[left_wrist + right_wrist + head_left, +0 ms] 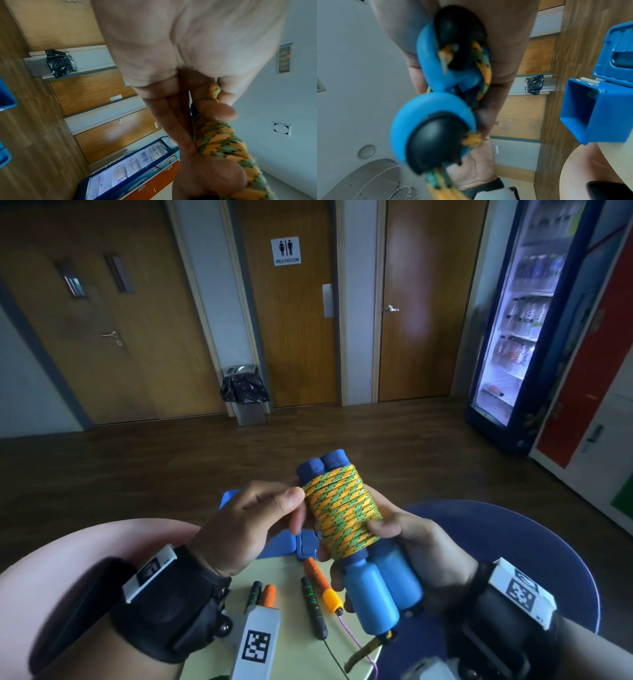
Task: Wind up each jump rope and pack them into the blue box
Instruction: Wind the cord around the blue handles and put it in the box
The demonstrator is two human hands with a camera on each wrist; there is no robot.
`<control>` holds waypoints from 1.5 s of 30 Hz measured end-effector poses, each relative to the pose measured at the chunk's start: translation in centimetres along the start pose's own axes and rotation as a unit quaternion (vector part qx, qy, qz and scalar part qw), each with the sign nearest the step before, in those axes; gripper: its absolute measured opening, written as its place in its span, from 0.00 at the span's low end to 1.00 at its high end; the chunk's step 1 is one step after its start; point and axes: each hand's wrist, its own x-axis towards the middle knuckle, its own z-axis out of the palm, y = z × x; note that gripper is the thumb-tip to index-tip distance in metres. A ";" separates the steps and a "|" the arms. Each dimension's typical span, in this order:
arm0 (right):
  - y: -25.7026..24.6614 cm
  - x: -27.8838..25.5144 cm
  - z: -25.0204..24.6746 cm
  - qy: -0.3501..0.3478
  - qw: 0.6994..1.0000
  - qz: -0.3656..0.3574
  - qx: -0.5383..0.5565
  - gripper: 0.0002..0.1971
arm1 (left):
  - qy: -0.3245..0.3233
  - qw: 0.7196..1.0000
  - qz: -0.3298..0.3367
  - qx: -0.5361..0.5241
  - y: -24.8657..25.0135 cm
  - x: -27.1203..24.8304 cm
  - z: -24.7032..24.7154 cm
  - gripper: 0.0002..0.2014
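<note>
The left hand (246, 522) pinches the braided yellow-and-green rope (342, 508) at the coil's left edge, fingers curled. The coil wraps tightly round two smooth, rounded blue handles (383, 587), held above the pale tabletop (284, 577). The right hand (421, 549) has its grip closed round the handles just below the coil. The blue box (594, 112), hard plastic, stands open on the tabletop behind the coil.

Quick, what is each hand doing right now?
Left hand: pinching the orange-green rope at the coil's side.
Right hand: gripping the two blue handles, rope wound around them.
</note>
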 end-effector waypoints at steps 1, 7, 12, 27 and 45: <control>0.1 0.1 0.0 0.004 1.000 -0.009 -0.005 0.29 | -0.006 1.000 -0.004 -0.005 0.0 0.0 -0.1 0.26; 0.1 1.0 -0.3 0.020 0.999 -0.042 0.015 0.30 | -0.010 1.000 -0.004 -0.003 -0.5 0.2 -0.9 0.22; 0.1 0.7 0.2 -0.002 0.998 -0.007 0.059 0.29 | -0.007 0.999 -0.029 -0.036 -1.8 0.1 -0.4 0.26; 1.9 2.4 0.5 0.030 0.993 0.110 0.020 0.25 | 0.118 0.987 -0.029 -0.102 -2.0 1.0 1.7 0.20; 3.4 3.7 1.3 0.245 0.964 0.043 -0.097 0.44 | 0.045 0.959 0.080 0.269 -1.5 0.8 2.4 0.22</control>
